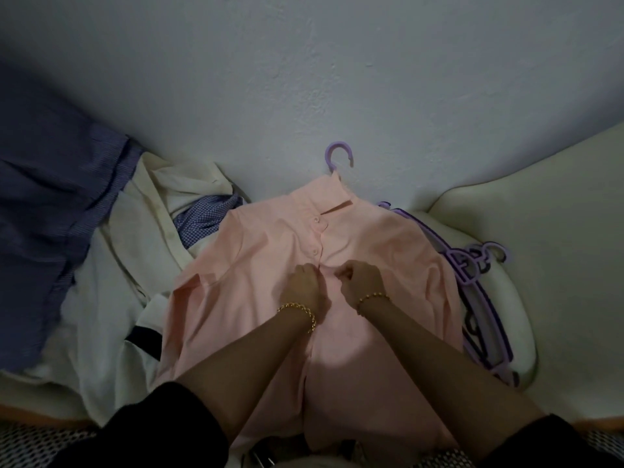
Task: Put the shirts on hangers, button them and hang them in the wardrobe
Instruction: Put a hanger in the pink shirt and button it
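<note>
Well, the pink shirt [256, 265] lies flat in front of the person, front side up, close to the wall [304, 79]. A purple hanger [339, 153] is already inside it, and only the hook pokes out above the collar. The top button [316, 219] and the second button [314, 252] look done up. So I think the buttoning step is going on now.

Both hands are at the middle of the shirt, just below the second button. The left hand [302, 282] has its fingers curled and pinches one front edge of the shirt. The right hand [360, 280] pinches the other edge, right beside it. The third button must be under the fingers, but I cannot see it.

Next, I guess, the button has to be pushed through its hole. That calls for both edges to be held close and lined up. Lower down the shirt front looks open, so more buttons wait. After that the shirt has to be lifted by the hook and carried to the wardrobe, which I cannot see from here.

On the left a white shirt [111, 265], a blue checked shirt [202, 214] and a blue striped shirt [44, 197] lie in a messy heap. The white one touches the pink sleeve. On the right a pile of purple hangers [472, 265] lies half under the pink shirt, against a white cushion [557, 214]. Those hangers could catch on the shirt when it is lifted.
</note>
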